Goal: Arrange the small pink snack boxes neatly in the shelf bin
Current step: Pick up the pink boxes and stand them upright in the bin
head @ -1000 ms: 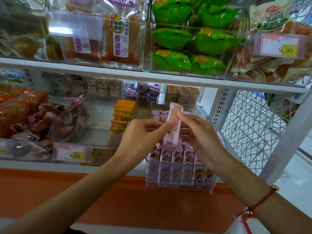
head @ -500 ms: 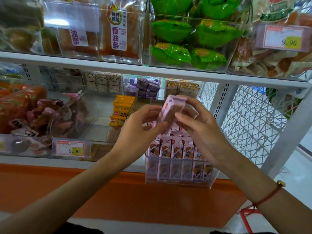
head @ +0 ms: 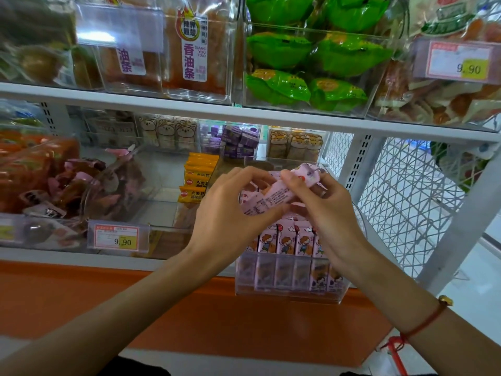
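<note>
A clear shelf bin stands at the front of the lower shelf, with a row of upright small pink snack boxes along its front. Above that row, my left hand and my right hand together hold pink snack boxes that lie tilted, one end up and to the right. Fingers of both hands curl round them. The boxes deeper in the bin are hidden behind my hands.
Yellow snack packs are stacked left of the bin, and dark wrapped snacks fill a clear bin further left. A price tag hangs on the shelf edge. Green packets sit on the shelf above. A white wire rack stands to the right.
The pink boxes were held upright between both hands a second ago. They have since tipped over to lie slanted, and both hands have closed in round them above the bin.
</note>
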Demonstrator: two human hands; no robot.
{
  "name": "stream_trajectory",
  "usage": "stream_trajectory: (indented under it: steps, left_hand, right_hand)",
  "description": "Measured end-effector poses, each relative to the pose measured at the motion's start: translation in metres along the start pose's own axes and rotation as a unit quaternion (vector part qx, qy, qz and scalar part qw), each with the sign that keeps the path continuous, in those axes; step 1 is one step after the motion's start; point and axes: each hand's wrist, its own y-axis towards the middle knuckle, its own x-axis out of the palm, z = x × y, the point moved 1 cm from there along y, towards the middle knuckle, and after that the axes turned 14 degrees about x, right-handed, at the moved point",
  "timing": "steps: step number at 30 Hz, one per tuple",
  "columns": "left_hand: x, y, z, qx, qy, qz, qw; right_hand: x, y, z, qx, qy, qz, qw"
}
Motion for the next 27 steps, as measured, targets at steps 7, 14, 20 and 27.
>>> stream_trajectory:
  steps: [7,14,20,27]
  left_hand:
    - [0.001,0.001,-0.010,-0.084,-0.102,-0.118,0.984]
    - [0.000,0.003,-0.011,-0.137,-0.222,0.011,0.965]
    - [0.001,0.004,-0.012,-0.179,-0.234,0.052,0.954]
    - [-0.010,0.008,-0.015,-0.148,-0.261,0.079,0.951]
  right_hand:
    - [-0.012,0.006,-0.005,0.033,0.108,-0.126,0.986]
    - [-0.006,0.005,0.005,0.017,-0.074,-0.160,0.984]
    - [-0.001,0.003,0.007,-0.045,-0.119,-0.101,0.987]
    - [-0.009,0.008,0.011,-0.062,-0.132,-0.091,0.985]
